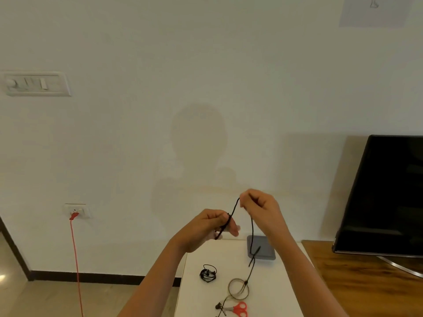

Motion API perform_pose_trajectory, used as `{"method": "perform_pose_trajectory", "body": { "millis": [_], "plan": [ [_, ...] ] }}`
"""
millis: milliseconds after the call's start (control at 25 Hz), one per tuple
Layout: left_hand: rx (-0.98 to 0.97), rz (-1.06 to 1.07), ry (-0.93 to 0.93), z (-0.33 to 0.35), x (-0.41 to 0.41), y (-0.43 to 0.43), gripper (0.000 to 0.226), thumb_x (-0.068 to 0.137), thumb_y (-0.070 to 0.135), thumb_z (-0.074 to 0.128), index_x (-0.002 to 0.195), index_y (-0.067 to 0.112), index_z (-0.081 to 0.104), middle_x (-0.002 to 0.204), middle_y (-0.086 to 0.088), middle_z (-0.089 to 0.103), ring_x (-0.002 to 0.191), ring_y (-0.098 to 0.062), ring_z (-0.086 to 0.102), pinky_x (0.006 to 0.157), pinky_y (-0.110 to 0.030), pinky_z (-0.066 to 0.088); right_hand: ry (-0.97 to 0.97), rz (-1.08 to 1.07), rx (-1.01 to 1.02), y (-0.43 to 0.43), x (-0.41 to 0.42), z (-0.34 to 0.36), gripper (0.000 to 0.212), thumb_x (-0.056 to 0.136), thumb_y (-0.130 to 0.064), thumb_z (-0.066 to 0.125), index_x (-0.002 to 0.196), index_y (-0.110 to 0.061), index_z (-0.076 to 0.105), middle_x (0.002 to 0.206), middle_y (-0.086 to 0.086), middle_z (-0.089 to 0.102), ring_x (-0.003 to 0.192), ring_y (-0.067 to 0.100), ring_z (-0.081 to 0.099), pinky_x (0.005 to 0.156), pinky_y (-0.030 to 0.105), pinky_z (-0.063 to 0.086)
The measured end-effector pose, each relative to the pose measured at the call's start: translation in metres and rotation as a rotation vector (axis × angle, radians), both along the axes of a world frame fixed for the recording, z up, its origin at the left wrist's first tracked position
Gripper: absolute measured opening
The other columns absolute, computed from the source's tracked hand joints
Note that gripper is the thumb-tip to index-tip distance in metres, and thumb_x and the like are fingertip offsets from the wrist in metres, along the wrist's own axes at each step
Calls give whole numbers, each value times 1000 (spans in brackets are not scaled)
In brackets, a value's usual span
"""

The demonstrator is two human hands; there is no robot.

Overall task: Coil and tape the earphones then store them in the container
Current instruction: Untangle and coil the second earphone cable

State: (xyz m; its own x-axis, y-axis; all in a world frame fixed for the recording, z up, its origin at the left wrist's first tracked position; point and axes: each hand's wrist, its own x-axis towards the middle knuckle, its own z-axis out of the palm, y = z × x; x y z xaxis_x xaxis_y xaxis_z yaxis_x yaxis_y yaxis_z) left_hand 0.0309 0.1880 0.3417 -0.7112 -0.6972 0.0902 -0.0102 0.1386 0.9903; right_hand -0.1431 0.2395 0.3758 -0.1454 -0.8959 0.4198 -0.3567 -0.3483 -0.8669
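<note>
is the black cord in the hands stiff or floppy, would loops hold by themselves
Probably floppy: the black cord drapes between left hand and right hand and hangs limp below. Likely light: a fingertip pinch holds it. Loops may spring loose untaped.

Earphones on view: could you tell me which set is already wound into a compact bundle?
The black bundle lying free on the table; the black cord strung between left hand and right hand is part wound, the olive cord one loose loop.

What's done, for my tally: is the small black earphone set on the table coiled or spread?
Coiled: the small black earphone set lies in a compact bundle.
</note>
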Motion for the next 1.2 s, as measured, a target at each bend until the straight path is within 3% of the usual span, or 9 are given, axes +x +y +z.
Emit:
{"method": "perform_pose_trajectory", "body": {
  "millis": [120, 200, 280, 400, 680, 800, 880, 1040, 1200],
  "plan": [
    [156, -111, 177, 6, 0, 4, 32, 99, 29, 44, 79, 15, 63, 85, -9, 72, 115, -37, 61, 84, -46, 49, 41, -1, -3, -25, -8, -5, 22, 92, -17, 59, 73, -26, 66, 65, -9, 65, 57, 3, 52, 54, 17, 43],
    [233, -166, 342, 13, 2, 3, 30, 99, 27, 45, 76, 13, 58, 104, -18, 71, 118, -41, 58, 85, -57, 52, -11, 90, 93, -32, -5, -23, 25, 93, -12, 57, 73, -23, 67, 64, 4, 64, 56, 9, 51, 55, 25, 43],
    [279, -183, 479, 21, 4, 0, 31, 100, 22, 43, 75, 11, 57, 128, -25, 59, 124, -41, 52, 86, -68, 47, -55, 143, 201, -27, 4, -48, 32, 95, -15, 53, 67, -22, 66, 53, -3, 55, 48, 7, 44, 50, 22, 36],
    [265, -71, 547, 23, 2, -4, 27, 95, 21, 49, 73, 11, 60, 133, -21, 56, 128, -37, 50, 86, -67, 48, -130, 259, 306, -4, 20, -75, 38, 97, -34, 50, 65, -22, 64, 50, -8, 47, 44, 7, 38, 44, 17, 33],
    [-109, 254, 100, 14, -1, -15, 35, 99, 25, 46, 70, 24, 65, 120, 5, 68, 119, -2, 56, 99, -38, 40, -138, 294, 393, 31, 21, -54, 41, 97, -31, 51, 62, -15, 64, 48, -4, 51, 42, 8, 40, 45, 17, 34],
    [-157, 194, -37, 2, 1, -13, 31, 100, 28, 46, 82, 19, 71, 103, 10, 72, 98, 1, 64, 87, -30, 40, -126, 235, 284, 28, 13, -27, 38, 94, -24, 52, 57, -20, 61, 47, -12, 45, 43, 3, 33, 45, 13, 28],
    [-68, 90, -8, -6, 0, -7, 30, 98, 31, 47, 88, 19, 72, 94, 8, 73, 90, -8, 64, 85, -36, 39, -79, 149, 189, 17, 7, -12, 38, 94, -22, 52, 56, -20, 60, 47, -13, 47, 42, 0, 35, 44, 11, 30],
    [80, -63, 71, -8, -5, -1, 31, 98, 30, 45, 82, 17, 68, 109, -13, 72, 120, -27, 59, 92, -51, 45, -5, 21, 88, -14, -9, -3, 39, 95, -33, 54, 59, -21, 61, 53, -6, 50, 45, 5, 38, 48, 15, 36],
    [268, -173, 348, 2, -9, -1, 30, 98, 25, 44, 74, 13, 59, 114, -20, 67, 121, -43, 54, 89, -63, 49, -128, 149, 211, -30, -10, -39, 26, 96, -14, 52, 77, -16, 70, 49, -14, 52, 42, 2, 38, 45, 16, 33]
  ]
}}
